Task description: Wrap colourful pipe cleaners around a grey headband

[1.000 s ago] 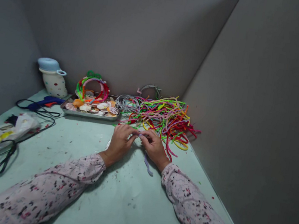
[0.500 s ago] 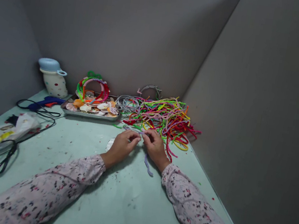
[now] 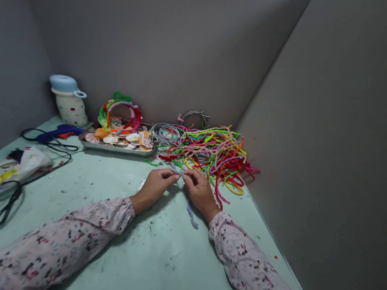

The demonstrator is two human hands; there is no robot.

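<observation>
My left hand (image 3: 158,186) and my right hand (image 3: 201,191) meet fingertip to fingertip over the table, just in front of a heap of coloured pipe cleaners (image 3: 214,151). Both are closed in a pinch on a thin lavender pipe cleaner (image 3: 192,215), whose loose end hangs down beside my right hand. Between the fingertips a short bit of it shows; the rest is hidden by my fingers. A small white piece, perhaps a shell, shows partly behind my left hand.
A metal tray (image 3: 119,150) of seashells (image 3: 131,139) stands at the back, with fuzzy coloured rings (image 3: 120,116) on it. Grey wire coils (image 3: 166,134) lie beside it. Leftward are a bottle (image 3: 71,106), a blue tool (image 3: 57,133), black cables (image 3: 8,204) and a plastic bag (image 3: 25,162).
My left hand has shifted slightly left and its fingers have re-gripped the lavender strand. My right hand has stayed nearly in place.
</observation>
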